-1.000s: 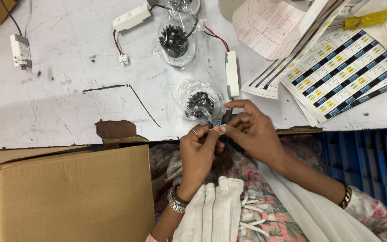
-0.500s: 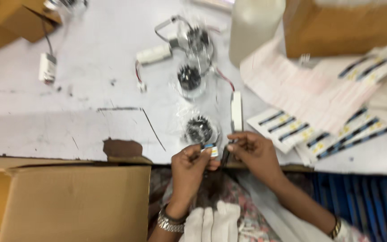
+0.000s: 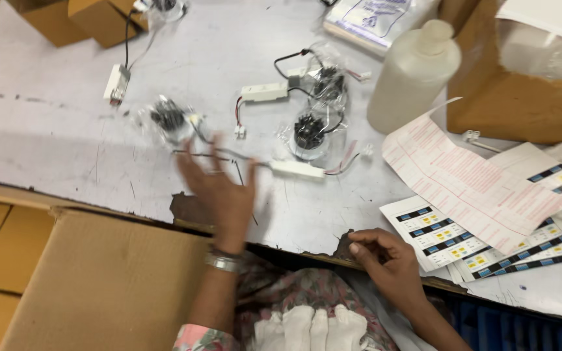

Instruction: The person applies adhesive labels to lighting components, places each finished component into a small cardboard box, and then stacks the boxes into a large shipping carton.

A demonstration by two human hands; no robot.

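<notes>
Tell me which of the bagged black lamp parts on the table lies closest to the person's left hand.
The bagged lamp part on the left, just beyond the left hand. The other two bagged parts lie farther right, near the white bottle.

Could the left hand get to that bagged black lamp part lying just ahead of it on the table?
Probably yes. The left hand is open, fingers spread over the grey table, and the bagged black lamp part lies just beyond its fingertips. Only thin wires cross between them; nothing solid blocks the way.

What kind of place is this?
Probably a small workshop where lamp parts get packed: bagged light fittings with wired white driver boxes, label sheets and cardboard cartons around a worn worktable.
</notes>
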